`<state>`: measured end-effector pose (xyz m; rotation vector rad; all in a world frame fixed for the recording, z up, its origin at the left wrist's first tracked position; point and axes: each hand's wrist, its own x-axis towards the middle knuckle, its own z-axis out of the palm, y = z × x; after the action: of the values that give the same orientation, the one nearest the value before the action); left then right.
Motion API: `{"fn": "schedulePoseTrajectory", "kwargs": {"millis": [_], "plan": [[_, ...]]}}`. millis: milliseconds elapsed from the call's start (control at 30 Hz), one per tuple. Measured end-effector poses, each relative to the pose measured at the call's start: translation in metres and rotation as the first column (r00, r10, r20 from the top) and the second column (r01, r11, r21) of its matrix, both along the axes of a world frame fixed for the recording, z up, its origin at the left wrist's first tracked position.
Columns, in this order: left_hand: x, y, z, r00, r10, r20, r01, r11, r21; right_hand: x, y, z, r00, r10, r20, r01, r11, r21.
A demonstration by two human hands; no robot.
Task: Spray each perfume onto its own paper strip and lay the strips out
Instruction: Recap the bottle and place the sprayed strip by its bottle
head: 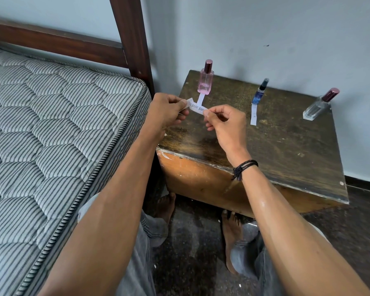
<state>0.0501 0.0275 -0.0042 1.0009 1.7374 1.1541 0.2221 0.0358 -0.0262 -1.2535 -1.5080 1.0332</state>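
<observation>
Bedside table is set with pink bottle, blue bottle, clear bottle; laid strips front the first two. Printed strip is pinched endwise by left hand and right hand near pink bottle. Should be kept taut, sprayed from clear bottle, laid before it.

Forearms bare to the frame edge. Right hand: black braided cord bracelet just behind it on the wrist. It's a few thin strands, with the knot and short loose ends on the side facing the left hand. Below the hands: faded grey denim trousers, pale worn patches, hems bunched at the ankles. Feet bare.
</observation>
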Motion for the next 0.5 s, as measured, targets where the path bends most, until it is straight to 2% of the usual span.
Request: {"fn": "schedulePoseTrajectory", "kwargs": {"millis": [167, 500], "plan": [[-0.0023, 0.0017, -0.0026, 0.998, 0.032, -0.060, -0.031, 0.999, 0.019, 0.0058, 0.0044, 0.0020, 0.992, -0.081, -0.093, 0.072, 0.993, -0.094], [-0.0028, 0.0043, -0.0073, 0.994, 0.019, -0.106, -0.018, 1.000, 0.010, 0.0093, 0.0050, 0.0056, 0.986, -0.164, 0.000, 0.162, 0.973, -0.164]]}}
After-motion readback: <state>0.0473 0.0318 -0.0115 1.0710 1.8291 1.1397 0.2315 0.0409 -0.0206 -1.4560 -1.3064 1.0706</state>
